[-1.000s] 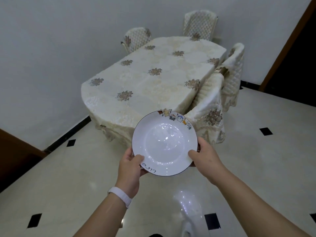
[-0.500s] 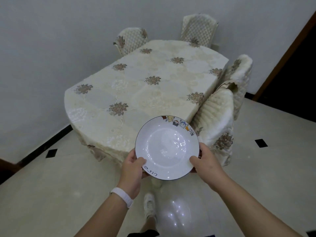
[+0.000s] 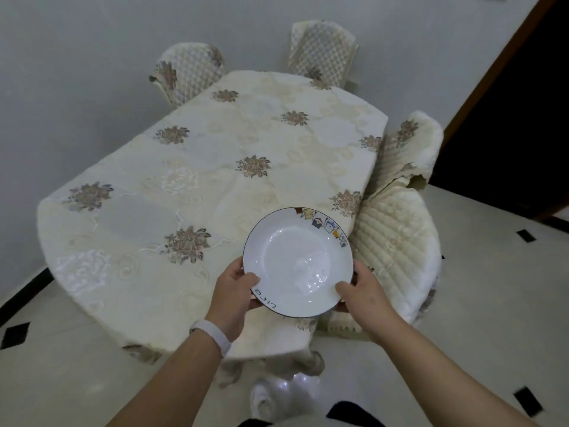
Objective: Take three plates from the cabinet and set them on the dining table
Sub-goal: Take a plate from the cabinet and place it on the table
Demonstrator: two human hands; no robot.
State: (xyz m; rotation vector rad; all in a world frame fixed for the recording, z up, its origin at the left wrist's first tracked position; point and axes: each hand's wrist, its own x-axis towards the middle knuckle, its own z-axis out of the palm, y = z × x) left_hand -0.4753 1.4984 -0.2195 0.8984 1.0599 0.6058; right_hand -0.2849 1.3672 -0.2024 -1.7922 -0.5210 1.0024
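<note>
I hold a white plate (image 3: 297,261) with a dark rim, small coloured pictures on its far edge and lettering on its near edge. My left hand (image 3: 232,292) grips its left near rim, and my right hand (image 3: 363,289) grips its right near rim. The plate hangs level over the near right corner of the dining table (image 3: 197,180), which is covered by a cream cloth with brown flower patterns. Only one plate shows from above; I cannot tell whether others are stacked under it. No cabinet is in view.
Covered chairs stand around the table: one close on the right (image 3: 397,254), another behind it (image 3: 406,149), two at the far end (image 3: 191,72) (image 3: 323,50). A white wall runs along the table's left side. A dark doorway (image 3: 508,103) is at the right.
I have walked up to the table; it now fills the view. The plate, which was over the floor, now hangs over the table's near right corner. Both hands keep their grip.
</note>
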